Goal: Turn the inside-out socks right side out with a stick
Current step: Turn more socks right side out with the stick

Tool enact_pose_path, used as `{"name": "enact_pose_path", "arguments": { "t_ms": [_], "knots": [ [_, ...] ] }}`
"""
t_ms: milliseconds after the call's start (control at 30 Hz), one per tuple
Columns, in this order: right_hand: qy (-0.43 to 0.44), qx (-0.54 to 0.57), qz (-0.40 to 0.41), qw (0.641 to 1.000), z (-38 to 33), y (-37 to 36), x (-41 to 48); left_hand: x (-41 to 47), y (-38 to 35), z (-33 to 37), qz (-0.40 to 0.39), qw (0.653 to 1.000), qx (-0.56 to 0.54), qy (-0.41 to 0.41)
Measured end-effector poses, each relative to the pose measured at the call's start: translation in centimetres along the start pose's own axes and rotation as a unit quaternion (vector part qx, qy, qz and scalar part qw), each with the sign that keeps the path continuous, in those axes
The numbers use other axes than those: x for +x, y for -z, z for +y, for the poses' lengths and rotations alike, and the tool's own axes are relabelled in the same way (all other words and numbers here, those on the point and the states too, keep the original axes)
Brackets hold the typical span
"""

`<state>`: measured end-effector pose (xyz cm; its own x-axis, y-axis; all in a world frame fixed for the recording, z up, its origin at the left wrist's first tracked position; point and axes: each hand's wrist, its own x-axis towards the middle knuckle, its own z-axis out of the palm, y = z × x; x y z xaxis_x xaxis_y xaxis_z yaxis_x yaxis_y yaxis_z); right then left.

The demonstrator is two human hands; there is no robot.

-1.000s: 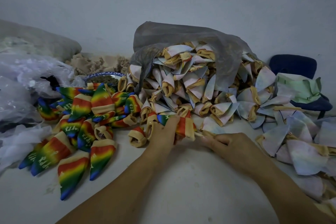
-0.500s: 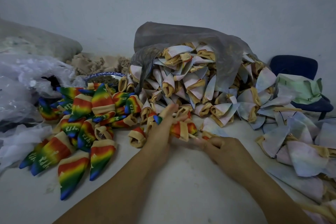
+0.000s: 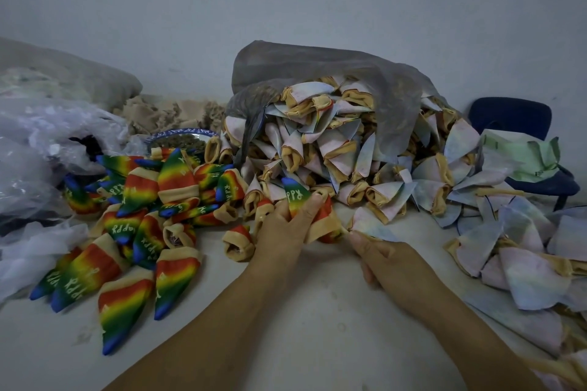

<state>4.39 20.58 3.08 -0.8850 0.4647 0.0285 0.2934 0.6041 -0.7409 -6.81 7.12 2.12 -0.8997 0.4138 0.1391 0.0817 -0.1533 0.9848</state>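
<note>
White worktop (image 3: pixel 317 320) against a pale wall. Grey plastic bag (image 3: pixel 333 73) at centre back spills inside-out socks (image 3: pixel 333 149), pale with tan cuffs; too many and too overlapped to count, dozens at least, spreading right to a dark blue chair (image 3: pixel 511 113). Finished rainbow socks (image 3: pixel 127 232) piled on the left, about twenty visible, exact count unclear. One patterned bowl (image 3: pixel 182 140) behind that pile, clear plastic wrap (image 3: pixel 47 143) at far left.

Two hands, both busy. Left hand (image 3: pixel 286 225) is closed around a rainbow sock (image 3: pixel 297 197): blue toe and green band with white lettering stick up above the fingers, red part and tan cuff bunch out at the right of the palm. Right hand (image 3: pixel 381 251) is curled nearly closed, thumb and fingers pinched at the spot just beside that cuff, knuckles touching a pale sock (image 3: pixel 370 225) lying on the worktop. Stick itself not distinguishable; whatever the right hand pinches is hidden by its fingers.
</note>
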Motion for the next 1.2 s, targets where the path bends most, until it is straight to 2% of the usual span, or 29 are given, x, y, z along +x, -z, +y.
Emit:
{"name": "enact_pose_path", "arguments": {
  "t_ms": [167, 267, 467, 533, 567, 667, 767, 833, 933, 1033, 1100, 1200],
  "knots": [
    [-0.003, -0.034, -0.008, 0.999, -0.1, 0.1, -0.4, 0.1, 0.4, 0.0, 0.038, 0.998, -0.001, -0.042],
    [0.036, -0.072, 0.008, 0.997, -0.3, -0.3, -0.6, 0.2, 0.6, 0.1, 0.071, 0.996, -0.009, -0.043],
    [0.081, -0.17, 0.14, 0.972, -1.3, 0.8, -0.8, 0.2, 0.4, -0.8, 0.03, 0.995, 0.069, -0.069],
    [0.1, -0.22, 0.187, 0.952, -0.9, 2.1, -0.8, 0.1, 0.0, -0.9, 0.038, 0.995, 0.088, -0.042],
    [0.11, -0.237, 0.204, 0.944, -0.7, 2.6, -0.8, 0.3, -0.1, -1.3, 0.053, 0.99, 0.124, -0.037],
    [0.115, -0.248, 0.219, 0.937, -0.5, 2.8, -0.9, -0.3, -0.8, -0.6, 0.01, 0.991, 0.111, -0.074],
    [0.117, -0.206, 0.183, 0.954, -0.3, 2.1, -0.7, -0.6, -0.8, -0.3, 0.058, 0.986, 0.117, -0.103],
    [0.096, -0.135, 0.121, 0.979, -0.2, 1.5, -0.5, -0.5, -0.6, -0.7, 0.043, 0.993, 0.049, -0.093],
    [0.049, -0.019, 0.057, 0.997, -0.1, 0.7, -0.2, -0.2, -0.3, -0.7, -0.043, 0.995, -0.088, -0.012],
    [0.033, 0.009, 0.04, 0.999, 0.3, 0.8, 0.0, -0.2, -0.1, -0.4, -0.131, 0.978, -0.164, 0.022],
    [0.028, 0.008, 0.029, 0.999, 0.4, 0.7, -0.1, -0.2, 0.0, -0.6, -0.123, 0.981, -0.151, 0.019],
    [0.028, -0.007, 0.033, 0.999, 0.3, 0.2, -0.1, 0.1, -0.2, -0.8, -0.04, 0.999, -0.037, -0.003]
  ]
}}
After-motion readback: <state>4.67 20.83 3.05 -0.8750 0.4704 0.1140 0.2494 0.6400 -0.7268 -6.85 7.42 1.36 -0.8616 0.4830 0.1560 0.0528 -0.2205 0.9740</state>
